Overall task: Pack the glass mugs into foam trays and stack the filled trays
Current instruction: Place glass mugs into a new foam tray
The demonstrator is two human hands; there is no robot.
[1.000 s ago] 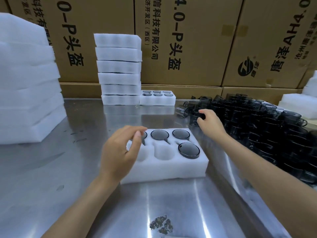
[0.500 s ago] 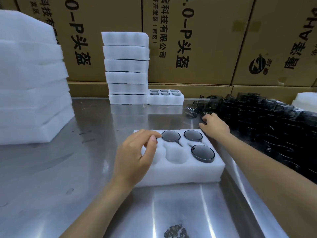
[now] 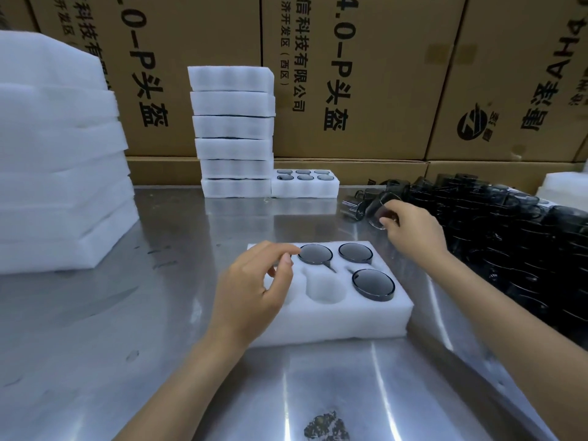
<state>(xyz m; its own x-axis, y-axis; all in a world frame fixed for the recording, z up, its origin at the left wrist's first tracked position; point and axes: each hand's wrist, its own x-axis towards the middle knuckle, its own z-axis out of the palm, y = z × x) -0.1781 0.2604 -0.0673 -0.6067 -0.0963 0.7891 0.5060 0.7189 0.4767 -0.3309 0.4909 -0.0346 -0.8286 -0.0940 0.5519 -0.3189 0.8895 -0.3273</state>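
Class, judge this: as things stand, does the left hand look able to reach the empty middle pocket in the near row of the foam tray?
Probably yes: the left hand hangs over the foam tray beside the empty pocket, and nothing lies between them.

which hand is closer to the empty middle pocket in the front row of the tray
Left. The left hand hovers just beside the empty pocket; the right hand is off past the tray's far right corner, holding a mug.
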